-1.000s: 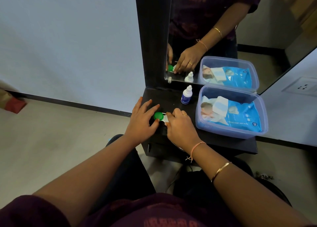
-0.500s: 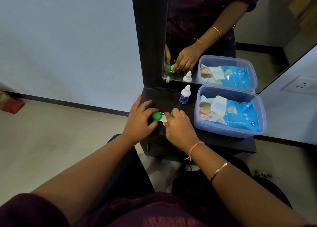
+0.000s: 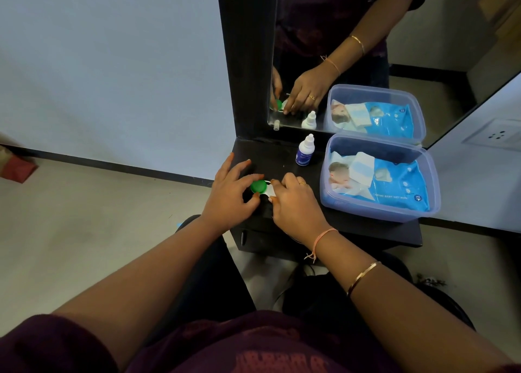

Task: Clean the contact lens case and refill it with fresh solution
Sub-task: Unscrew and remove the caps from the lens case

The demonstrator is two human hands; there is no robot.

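left hand (image 3: 228,195), just left of the frame's centre, is pinching the green cap (image 3: 258,186) between thumb and forefinger, its other fingers fanning out over the shelf. right hand (image 3: 296,206), meeting it from the right, is curling its fingers down over the white contact lens case (image 3: 269,192) and pinning it to the black shelf (image 3: 366,229); whatever is lying under those fingers is hidden. the person is probably unscrewing the cap, so the task is only beginning. to do this well, the right hand should be holding the case flat and unmoving while the left is turning the cap alone, gently, since any old solution inside could be spilling if the case is tipping. once off, the cap should be going down somewhere clean, inner side up. higher in the frame, apart from both hands, the solution bottle (image 3: 305,150) is standing upright near the mirror (image 3: 451,48). to its right the plastic tub (image 3: 366,207) is sitting open-topped, holding a blue pack of wet wipes (image 3: 394,183), handy for wiping the case.
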